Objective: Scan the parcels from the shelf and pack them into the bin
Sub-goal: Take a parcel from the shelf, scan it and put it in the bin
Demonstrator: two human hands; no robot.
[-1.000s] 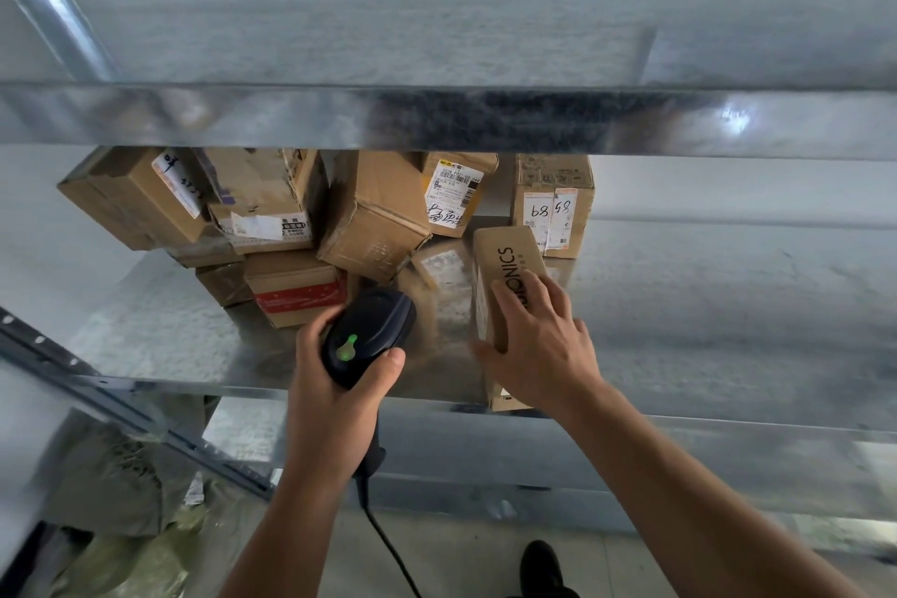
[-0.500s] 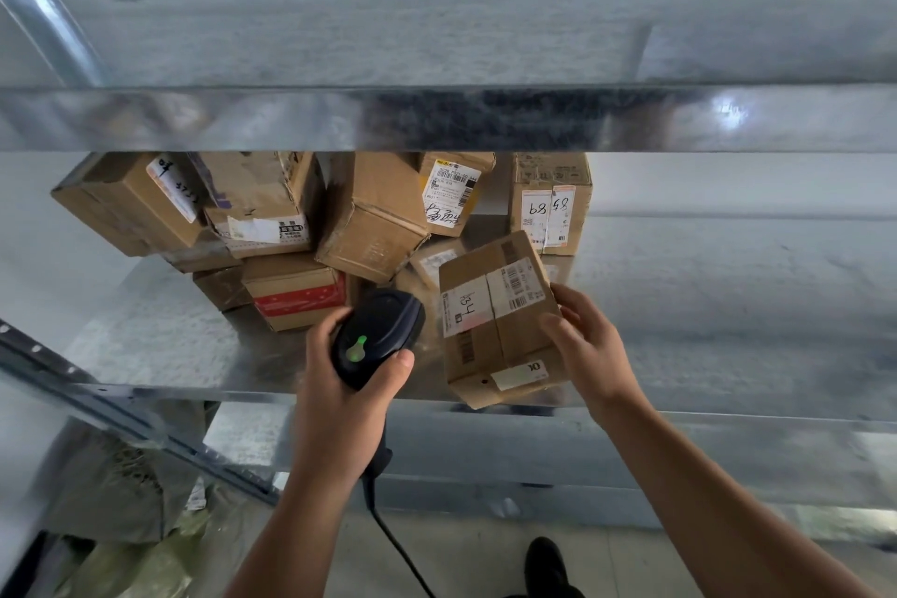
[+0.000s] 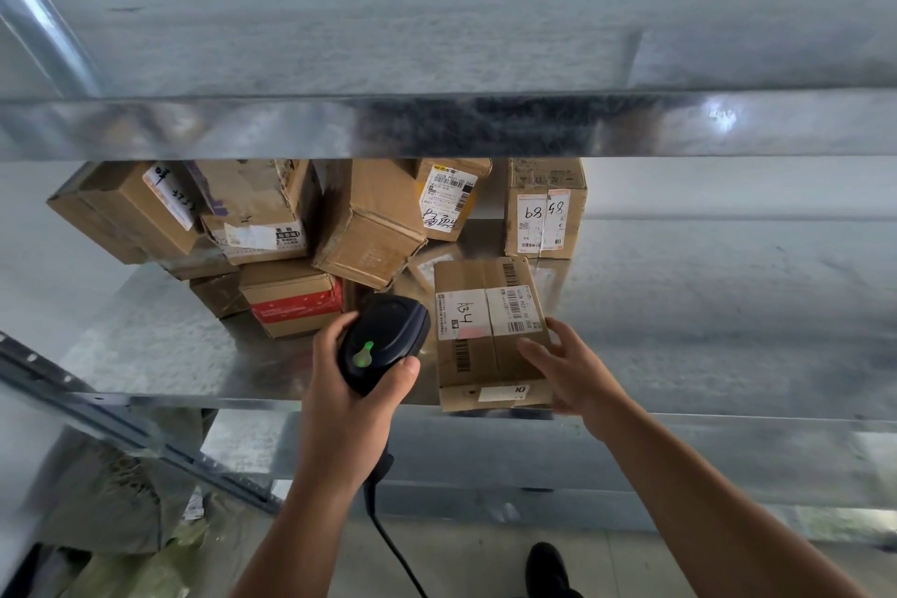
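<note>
A cardboard parcel (image 3: pixel 488 335) lies flat at the front edge of the metal shelf (image 3: pixel 145 345), its white labels and barcodes facing up, one marked "A34". My right hand (image 3: pixel 565 369) rests on the parcel's right side, fingers spread over its top. My left hand (image 3: pixel 349 393) grips a black barcode scanner (image 3: pixel 383 340) with a green light, held just left of the parcel and pointing toward the shelf. Its cable hangs down below my wrist.
Several more cardboard parcels (image 3: pixel 369 223) are piled at the back left of the shelf, one with a red band (image 3: pixel 296 301). An upper shelf's edge (image 3: pixel 437 126) overhangs. Grey-green bags (image 3: pixel 111 500) lie below left. A black shoe (image 3: pixel 546 568) shows on the floor.
My right hand has turned the parcel from standing on edge to lying flat with its labels up, and pulled it to the shelf's front edge. The scanner has stayed close beside it.
</note>
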